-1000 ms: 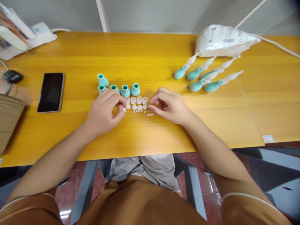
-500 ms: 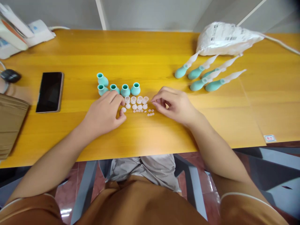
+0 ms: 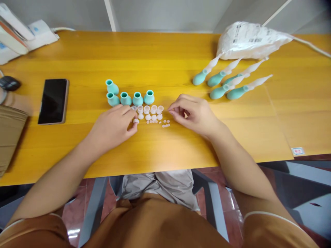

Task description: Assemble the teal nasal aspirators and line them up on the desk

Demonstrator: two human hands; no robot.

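My left hand (image 3: 113, 125) rests on the yellow wooden table (image 3: 165, 144), fingers curled, its thumb and fingertips pinching a small white cap (image 3: 136, 121). Just right of it lie several small translucent white caps and tiny discs (image 3: 152, 116) in rows. Behind them stand several teal rubber bulbs (image 3: 129, 96). My right hand (image 3: 195, 113) sits at the right end of the white pieces, fingers bent and tips pinched together; what they hold, if anything, is too small to see.
Several teal bulbs fitted with white twisted tips (image 3: 227, 82) lie at the right, in front of a white plastic bag (image 3: 248, 39). A black phone (image 3: 53, 100) lies at the left. A white device (image 3: 18, 32) and a brown box (image 3: 10, 134) stand at the far left.
My left hand has drawn back slightly toward me with a white cap between its fingertips. My right hand's fingers have curled in a little. A person's hand at the top left has gone.
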